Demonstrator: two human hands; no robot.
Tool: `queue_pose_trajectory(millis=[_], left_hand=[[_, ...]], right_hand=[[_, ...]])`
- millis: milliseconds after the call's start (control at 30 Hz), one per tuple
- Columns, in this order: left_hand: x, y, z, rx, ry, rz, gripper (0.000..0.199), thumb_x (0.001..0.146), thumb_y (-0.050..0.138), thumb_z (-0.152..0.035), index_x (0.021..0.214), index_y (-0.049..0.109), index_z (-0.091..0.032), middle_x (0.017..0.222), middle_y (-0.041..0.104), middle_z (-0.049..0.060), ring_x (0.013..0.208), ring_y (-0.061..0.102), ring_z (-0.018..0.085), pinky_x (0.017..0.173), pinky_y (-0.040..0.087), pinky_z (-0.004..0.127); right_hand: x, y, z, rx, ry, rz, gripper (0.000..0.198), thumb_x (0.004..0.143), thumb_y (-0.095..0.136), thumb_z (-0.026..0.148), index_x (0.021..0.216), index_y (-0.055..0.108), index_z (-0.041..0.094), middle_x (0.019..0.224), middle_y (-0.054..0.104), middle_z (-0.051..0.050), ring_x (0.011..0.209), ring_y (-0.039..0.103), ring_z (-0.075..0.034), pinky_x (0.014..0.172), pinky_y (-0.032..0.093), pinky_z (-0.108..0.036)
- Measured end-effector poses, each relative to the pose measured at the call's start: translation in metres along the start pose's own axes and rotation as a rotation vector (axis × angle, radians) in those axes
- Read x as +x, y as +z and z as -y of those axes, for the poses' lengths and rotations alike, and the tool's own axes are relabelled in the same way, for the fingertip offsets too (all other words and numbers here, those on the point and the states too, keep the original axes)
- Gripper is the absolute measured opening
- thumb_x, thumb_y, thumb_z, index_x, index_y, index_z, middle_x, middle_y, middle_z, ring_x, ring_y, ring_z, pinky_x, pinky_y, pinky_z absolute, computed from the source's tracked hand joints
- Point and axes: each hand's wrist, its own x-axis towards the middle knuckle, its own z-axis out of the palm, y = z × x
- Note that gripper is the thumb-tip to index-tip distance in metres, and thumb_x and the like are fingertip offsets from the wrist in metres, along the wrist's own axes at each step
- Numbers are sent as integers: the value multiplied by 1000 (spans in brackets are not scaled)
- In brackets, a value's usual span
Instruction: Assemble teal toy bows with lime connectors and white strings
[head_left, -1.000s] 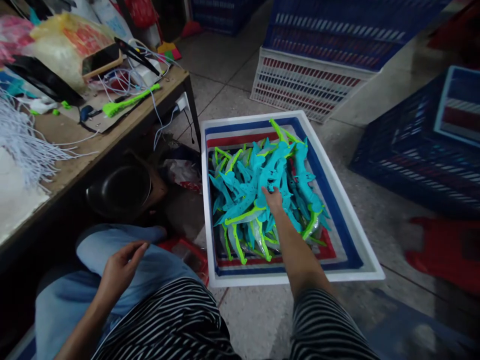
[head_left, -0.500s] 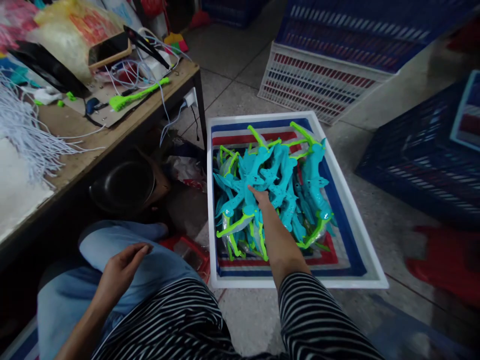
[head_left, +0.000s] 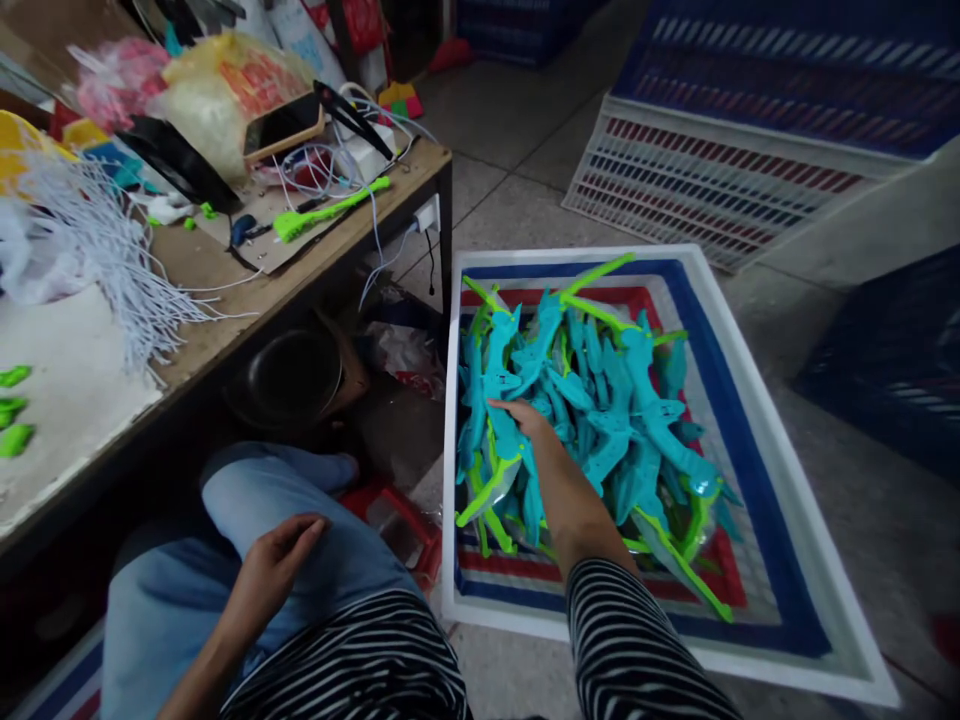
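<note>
Inside a white tray (head_left: 757, 400) lies a heap of turquoise plastic toy figures (head_left: 615, 420) with lime-green limbs and clear film-like parts. My right hand (head_left: 529, 420) reaches into the heap, its fingers closed on a turquoise toy figure (head_left: 501, 350) at the tray's left side. Its index finger lies along the figure's body; the other fingers are partly hidden. Over my thigh, my left hand (head_left: 283, 560) hangs with fingers curled together and thumb near the index finger. Nothing shows in it.
To the left stands a workbench (head_left: 315, 265) with white cords (head_left: 135, 260), a phone (head_left: 283, 128), a lime-green piece (head_left: 330, 210) and plastic bags. A dark round pan (head_left: 292, 375) sits beneath. Stacked crates (head_left: 690, 170) stand behind the tray, and a dark blue crate (head_left: 892, 350) stands at right.
The view has turned left, so bench and tray appear further right. My right hand has shifted a toy figure toward the tray's left side, spreading the heap. My left hand stays over my thigh.
</note>
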Motion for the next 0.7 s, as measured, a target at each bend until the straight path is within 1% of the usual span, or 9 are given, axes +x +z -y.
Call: queue_pose_trajectory(millis=[100, 200, 300, 367, 467, 533, 567, 633, 700], left_hand=[[5, 2, -3, -4, -24, 11, 48, 69, 57, -62, 82, 70, -18, 89, 74, 7, 90, 68, 25, 85, 54, 34], [7, 3, 0, -17, -42, 14, 47, 71, 57, -62, 84, 70, -18, 89, 74, 6, 90, 68, 25, 84, 54, 33], [5, 0, 1, -30, -45, 8, 45, 71, 57, -60, 83, 71, -18, 88, 74, 6, 89, 68, 25, 84, 53, 33], [6, -4, -3, -42, -44, 27, 44, 72, 58, -58, 83, 71, -18, 88, 74, 6, 90, 67, 25, 85, 53, 33], [17, -3, -17, -56, -20, 120, 42, 75, 56, -56, 88, 71, -19, 92, 73, 6, 91, 67, 24, 86, 52, 33], [36, 13, -27, -89, 15, 215, 43, 77, 55, -55, 96, 69, -18, 99, 72, 6, 96, 65, 24, 91, 50, 34], [47, 27, -32, -119, 29, 263, 45, 77, 56, -54, 101, 68, -18, 105, 71, 7, 100, 64, 24, 94, 49, 35], [73, 64, -39, -200, 28, 353, 54, 73, 62, -53, 113, 63, -16, 121, 65, 11, 113, 59, 26, 102, 43, 38], [94, 109, -46, -262, -30, 410, 65, 71, 67, -51, 126, 56, -16, 136, 54, 13, 125, 50, 27, 107, 38, 39]], right_hand=[[7, 1, 1, -3, 88, 129, 65, 60, 84, 35, 116, 61, 11, 100, 72, -15, 93, 67, -29, 86, 54, -45], [14, 4, 8, -4, 144, 208, 59, 62, 83, 36, 112, 63, 11, 97, 72, -15, 86, 69, -29, 84, 55, -47], [14, 5, 11, 6, 135, 214, 52, 70, 77, 41, 112, 63, 14, 98, 72, -13, 86, 70, -25, 86, 55, -43], [8, 3, 8, 11, 141, 214, 50, 73, 73, 42, 114, 62, 16, 98, 73, -11, 87, 70, -25, 86, 55, -42], [-8, -4, -5, -5, 204, 208, 48, 78, 66, 44, 114, 63, 13, 93, 73, -14, 84, 70, -28, 82, 56, -45], [-21, -8, -15, -22, 236, 180, 47, 82, 59, 45, 113, 63, 10, 90, 73, -17, 83, 70, -30, 81, 56, -47], [-28, -9, -20, -32, 239, 161, 48, 83, 56, 46, 113, 63, 9, 90, 72, -17, 84, 70, -30, 81, 55, -47], [-45, -8, -30, -57, 207, 120, 48, 85, 53, 46, 115, 63, 10, 92, 72, -17, 89, 69, -29, 84, 54, -45], [-66, -4, -37, -93, 130, 70, 47, 84, 52, 48, 116, 63, 15, 94, 72, -14, 94, 68, -27, 87, 53, -42]])
